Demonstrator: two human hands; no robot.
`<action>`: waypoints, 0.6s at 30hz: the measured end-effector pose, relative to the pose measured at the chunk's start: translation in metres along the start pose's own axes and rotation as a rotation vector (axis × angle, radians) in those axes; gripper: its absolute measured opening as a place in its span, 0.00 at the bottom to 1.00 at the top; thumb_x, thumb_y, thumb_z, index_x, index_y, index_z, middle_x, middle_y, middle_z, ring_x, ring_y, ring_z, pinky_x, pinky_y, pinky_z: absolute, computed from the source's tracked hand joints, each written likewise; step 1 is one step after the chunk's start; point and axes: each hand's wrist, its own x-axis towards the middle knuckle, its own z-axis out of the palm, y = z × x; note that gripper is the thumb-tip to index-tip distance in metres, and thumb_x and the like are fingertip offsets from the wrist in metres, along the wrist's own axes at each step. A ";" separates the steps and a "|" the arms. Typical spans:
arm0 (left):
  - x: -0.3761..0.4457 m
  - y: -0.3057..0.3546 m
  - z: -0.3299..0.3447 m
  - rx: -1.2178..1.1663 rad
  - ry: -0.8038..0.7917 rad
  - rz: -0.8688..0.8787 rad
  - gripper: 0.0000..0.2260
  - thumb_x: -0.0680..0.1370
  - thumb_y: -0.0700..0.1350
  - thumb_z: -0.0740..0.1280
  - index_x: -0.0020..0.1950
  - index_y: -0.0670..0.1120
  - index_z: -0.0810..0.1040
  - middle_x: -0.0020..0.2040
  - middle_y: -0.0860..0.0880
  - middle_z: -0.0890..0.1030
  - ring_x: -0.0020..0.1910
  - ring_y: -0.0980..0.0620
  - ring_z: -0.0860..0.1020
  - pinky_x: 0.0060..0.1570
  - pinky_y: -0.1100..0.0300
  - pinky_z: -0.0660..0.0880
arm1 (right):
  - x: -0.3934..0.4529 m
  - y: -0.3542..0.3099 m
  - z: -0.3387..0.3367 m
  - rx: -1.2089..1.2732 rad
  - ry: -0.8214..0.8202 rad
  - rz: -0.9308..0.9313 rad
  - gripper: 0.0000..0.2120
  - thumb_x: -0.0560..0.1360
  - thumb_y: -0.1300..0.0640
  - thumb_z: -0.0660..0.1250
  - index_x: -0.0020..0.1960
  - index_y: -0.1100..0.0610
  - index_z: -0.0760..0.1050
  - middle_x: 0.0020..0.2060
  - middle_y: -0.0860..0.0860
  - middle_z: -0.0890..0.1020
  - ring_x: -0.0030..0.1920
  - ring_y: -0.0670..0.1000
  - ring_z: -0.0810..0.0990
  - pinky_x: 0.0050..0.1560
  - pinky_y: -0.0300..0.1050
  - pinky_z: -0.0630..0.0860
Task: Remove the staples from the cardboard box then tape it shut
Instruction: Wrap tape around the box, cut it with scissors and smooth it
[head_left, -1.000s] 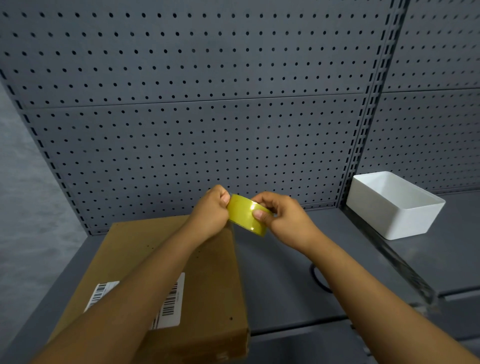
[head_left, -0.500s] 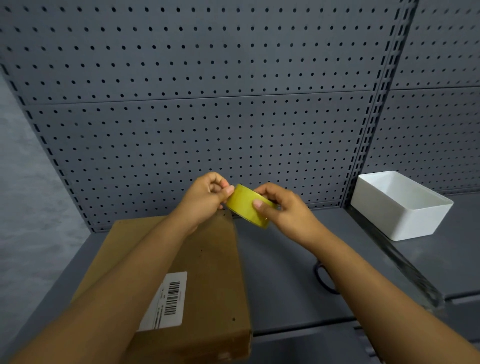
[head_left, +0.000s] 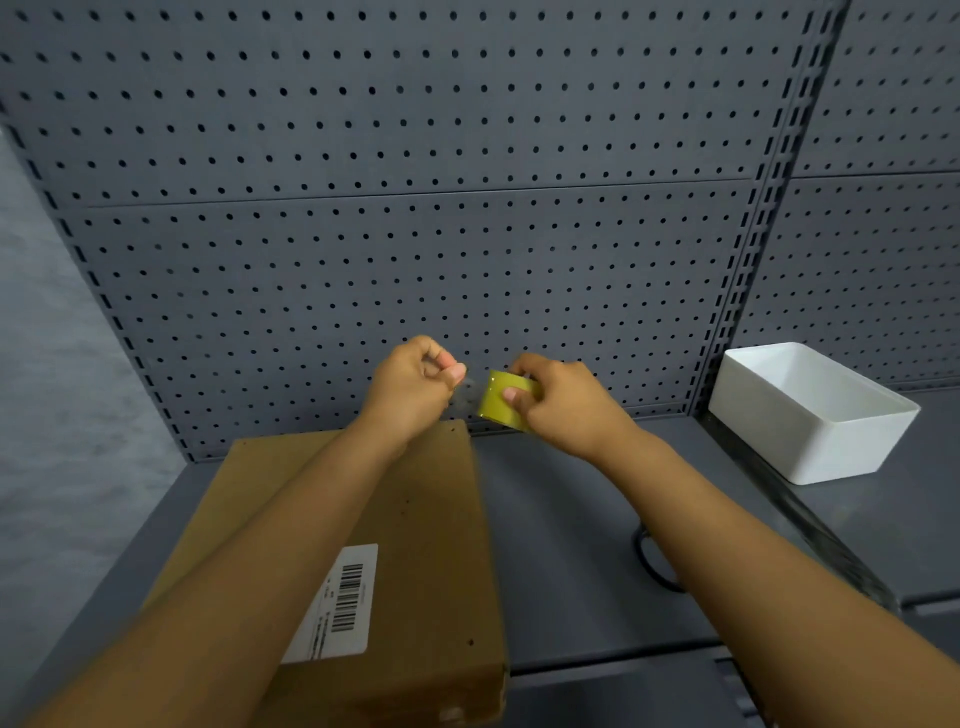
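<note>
A single head-worn wide-angle view looks forward and down along both forearms, close to the work. The left hand (head_left: 415, 387) and right hand (head_left: 563, 402) sit near frame centre. Beyond the fingertips rises the pegboard wall (head_left: 415, 234); below and nearer than the fingers lies the shelf (head_left: 571, 545). There is no second view.

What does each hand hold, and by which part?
Right hand: yellow tape roll, gripped across its outer band. Left hand: pinches the roll's clear free end.
</note>
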 end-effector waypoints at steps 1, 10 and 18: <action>-0.001 -0.002 -0.004 -0.018 -0.001 -0.033 0.03 0.78 0.43 0.67 0.45 0.45 0.76 0.39 0.46 0.79 0.37 0.52 0.76 0.43 0.58 0.75 | 0.001 0.001 0.000 0.048 -0.017 0.001 0.09 0.79 0.51 0.62 0.56 0.53 0.74 0.42 0.54 0.78 0.42 0.54 0.77 0.39 0.44 0.73; -0.007 -0.019 -0.003 0.013 -0.076 -0.256 0.04 0.76 0.44 0.70 0.46 0.44 0.78 0.36 0.48 0.81 0.37 0.52 0.77 0.38 0.62 0.75 | 0.010 0.007 0.024 0.088 -0.042 0.120 0.17 0.75 0.42 0.65 0.35 0.53 0.72 0.30 0.51 0.74 0.34 0.52 0.74 0.35 0.44 0.69; -0.010 -0.019 0.005 0.071 -0.048 -0.217 0.03 0.78 0.41 0.67 0.44 0.43 0.77 0.37 0.47 0.80 0.35 0.53 0.78 0.41 0.60 0.77 | 0.015 0.009 0.029 -0.214 -0.056 0.005 0.16 0.77 0.42 0.61 0.48 0.55 0.75 0.36 0.53 0.74 0.42 0.59 0.76 0.37 0.44 0.68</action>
